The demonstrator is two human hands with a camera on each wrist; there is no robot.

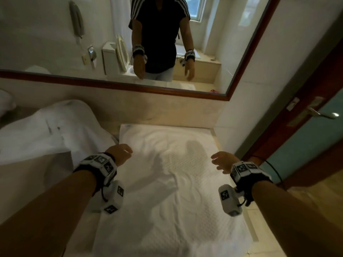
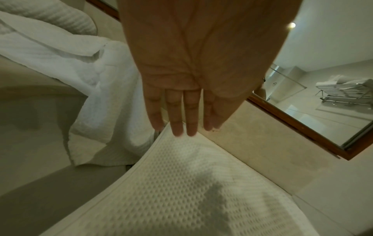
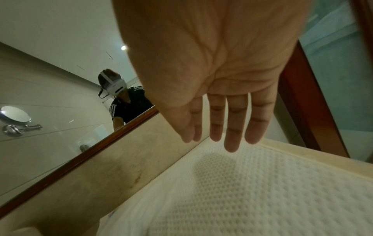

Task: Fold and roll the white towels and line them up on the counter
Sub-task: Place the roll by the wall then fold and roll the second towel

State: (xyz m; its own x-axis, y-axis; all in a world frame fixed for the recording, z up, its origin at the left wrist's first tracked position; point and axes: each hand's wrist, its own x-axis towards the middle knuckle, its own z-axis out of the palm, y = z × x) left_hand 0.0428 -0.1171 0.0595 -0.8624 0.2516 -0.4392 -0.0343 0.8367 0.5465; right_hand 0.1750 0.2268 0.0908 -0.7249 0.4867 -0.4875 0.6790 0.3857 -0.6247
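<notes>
A white waffle-weave towel (image 1: 172, 184) lies spread flat on the beige counter (image 1: 216, 138), reaching back almost to the wall. My left hand (image 1: 120, 153) hovers over its left side, fingers straight and empty; in the left wrist view the fingers (image 2: 181, 115) point at the towel's far left corner (image 2: 177, 143). My right hand (image 1: 221, 161) hovers over the towel's right edge, fingers straight and empty. In the right wrist view the fingers (image 3: 232, 124) point toward the towel's far right corner (image 3: 260, 153). Neither hand visibly touches the cloth.
More white towels (image 1: 52, 130) lie heaped to the left, over the sink area. A wood-framed mirror (image 1: 130, 86) runs along the back wall above the counter. At the right stands a door (image 1: 304, 138) with a metal handle (image 1: 324, 114).
</notes>
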